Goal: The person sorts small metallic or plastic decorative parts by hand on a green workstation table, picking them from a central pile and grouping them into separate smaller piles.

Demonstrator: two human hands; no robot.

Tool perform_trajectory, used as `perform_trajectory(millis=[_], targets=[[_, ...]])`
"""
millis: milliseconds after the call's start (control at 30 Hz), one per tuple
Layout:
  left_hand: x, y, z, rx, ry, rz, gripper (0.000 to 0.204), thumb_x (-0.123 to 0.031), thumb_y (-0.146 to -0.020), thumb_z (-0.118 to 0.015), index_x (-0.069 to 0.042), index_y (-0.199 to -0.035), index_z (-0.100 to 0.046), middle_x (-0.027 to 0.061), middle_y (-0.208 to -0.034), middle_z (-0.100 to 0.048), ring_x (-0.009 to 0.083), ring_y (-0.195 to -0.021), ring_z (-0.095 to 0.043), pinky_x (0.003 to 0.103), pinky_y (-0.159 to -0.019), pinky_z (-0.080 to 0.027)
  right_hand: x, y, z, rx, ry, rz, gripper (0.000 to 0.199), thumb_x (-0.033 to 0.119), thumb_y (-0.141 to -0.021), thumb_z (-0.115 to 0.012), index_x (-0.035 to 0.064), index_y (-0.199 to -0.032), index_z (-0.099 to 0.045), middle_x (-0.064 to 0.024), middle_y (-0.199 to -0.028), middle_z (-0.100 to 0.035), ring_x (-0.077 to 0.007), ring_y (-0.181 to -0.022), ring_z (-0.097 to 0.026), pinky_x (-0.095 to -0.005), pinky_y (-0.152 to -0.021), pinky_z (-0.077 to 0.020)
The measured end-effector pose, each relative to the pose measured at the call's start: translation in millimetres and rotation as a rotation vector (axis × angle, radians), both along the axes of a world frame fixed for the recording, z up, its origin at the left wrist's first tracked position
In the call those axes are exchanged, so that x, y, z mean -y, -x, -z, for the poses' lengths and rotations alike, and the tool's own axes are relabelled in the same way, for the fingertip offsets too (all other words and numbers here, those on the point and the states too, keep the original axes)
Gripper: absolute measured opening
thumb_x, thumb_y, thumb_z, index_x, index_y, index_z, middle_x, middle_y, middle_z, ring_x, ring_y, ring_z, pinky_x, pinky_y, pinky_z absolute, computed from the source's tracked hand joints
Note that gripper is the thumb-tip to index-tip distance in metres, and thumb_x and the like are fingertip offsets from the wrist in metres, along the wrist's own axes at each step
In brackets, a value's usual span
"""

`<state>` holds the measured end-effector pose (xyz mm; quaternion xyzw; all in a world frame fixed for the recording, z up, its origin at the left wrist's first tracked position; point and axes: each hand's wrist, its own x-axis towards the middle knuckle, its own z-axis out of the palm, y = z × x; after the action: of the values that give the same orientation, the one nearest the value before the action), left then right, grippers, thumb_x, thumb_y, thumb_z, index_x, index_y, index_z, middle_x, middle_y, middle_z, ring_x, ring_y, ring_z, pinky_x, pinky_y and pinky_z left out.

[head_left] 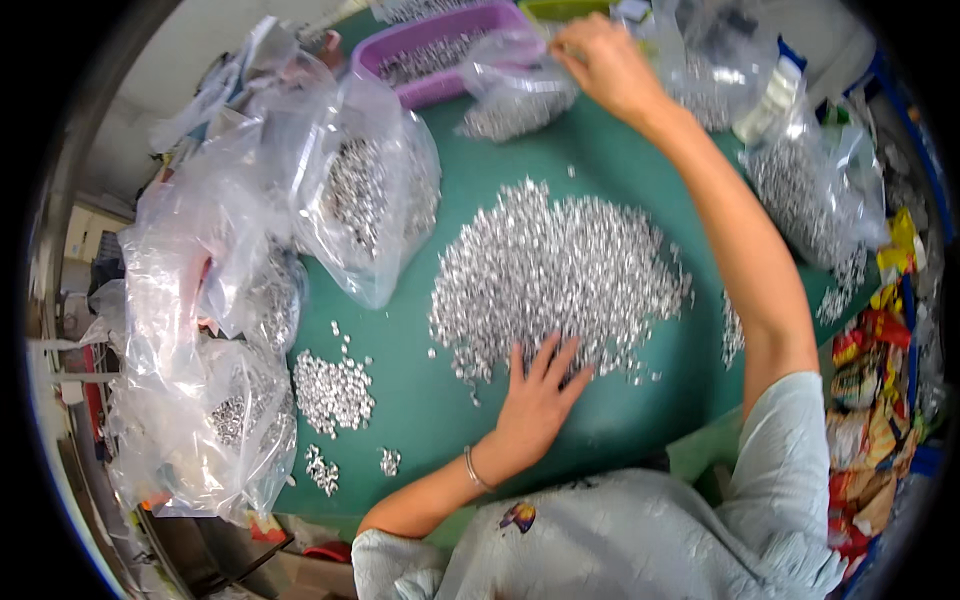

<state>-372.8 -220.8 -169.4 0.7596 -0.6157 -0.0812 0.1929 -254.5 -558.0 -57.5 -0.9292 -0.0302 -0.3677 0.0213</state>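
A wide heap of small silvery metal pieces [560,280] lies on the green table. At its near edge rests my left hand [530,412], fingers spread, the fingertips touching the pieces; a bracelet circles that wrist. My right hand [608,68] reaches to the far side with its fingers pinched together. It appears to grip the upper edge of a see-through plastic bag [515,108], which holds more of the grey metal pieces and sits just past the heap. The fingertips are partly hidden, and the bag's contents are blurred by the plastic.
Behind the bag stands a purple bin [400,42] of metal pieces. Large filled plastic bags [365,190] crowd the left; another filled bag [800,190] stands at right beside a white bottle [768,100]. Smaller piles [333,393] lie near left. Colourful packets [870,400] hang past the right edge.
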Motion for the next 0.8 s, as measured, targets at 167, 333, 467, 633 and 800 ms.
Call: perform_trajectory(millis=[167,333,467,633,800], targets=[[-15,-6,11,0.01,0.035,-0.127,0.038,-0.009,-0.084,-0.059,-0.011,-0.121,-0.057,0.015,-0.143,-0.041,0.0367,-0.134,-0.036,0.069,-0.104,-0.022,-89,128,25,-0.091,-0.288,0.027,0.029,0.014,-0.088,-0.062,-0.0009,-0.112,-0.058,-0.018,-0.111,-0.061,-0.0368,-0.104,-0.055,-0.0431,-0.092,-0.0421],[-5,-28,12,0.091,0.069,-0.221,0.041,-0.004,-0.08,-0.064,-0.011,-0.118,-0.056,0.0143,-0.144,-0.039,0.0391,-0.136,-0.032,0.064,-0.108,-0.022,-183,255,93,-0.749,-0.379,0.381,0.076,0.039,-0.083,-0.068,-0.0004,-0.141,-0.037,-0.0265,-0.147,-0.028,-0.05,-0.136,-0.025,-0.0651,-0.107,-0.0231],[0,-40,18,0.124,0.111,-0.223,0.034,-0.007,-0.083,-0.06,-0.006,-0.117,-0.057,0.0178,-0.142,-0.039,0.0446,-0.133,-0.033,0.066,-0.106,-0.023,-231,244,113,-0.587,-0.531,0.198,0.078,0.03,-0.079,-0.073,-0.0028,-0.14,-0.038,-0.0298,-0.148,-0.022,-0.0546,-0.136,-0.02,-0.0653,-0.106,-0.0247],[10,-56,18,0.114,0.167,-0.296,0.037,-0.001,-0.082,-0.059,-0.005,-0.118,-0.055,0.02,-0.14,-0.04,0.0465,-0.132,-0.033,0.063,-0.108,-0.025,-225,205,123,-0.469,-0.47,-0.06,0.053,0.015,-0.081,-0.069,-0.0025,-0.128,-0.051,-0.0237,-0.145,-0.032,-0.0488,-0.136,-0.026,-0.0546,-0.109,-0.0307],[7,-59,4,-0.001,0.237,-0.344,0.031,0.002,-0.086,-0.055,-0.003,-0.116,-0.057,0.0214,-0.134,-0.045,0.0448,-0.128,-0.039,0.056,-0.106,-0.03,-185,223,106,-0.338,-0.712,-0.226,0.029,0.001,-0.08,-0.064,0.0012,-0.109,-0.063,-0.0109,-0.125,-0.055,-0.0329,-0.122,-0.049,-0.0417,-0.102,-0.0409]])
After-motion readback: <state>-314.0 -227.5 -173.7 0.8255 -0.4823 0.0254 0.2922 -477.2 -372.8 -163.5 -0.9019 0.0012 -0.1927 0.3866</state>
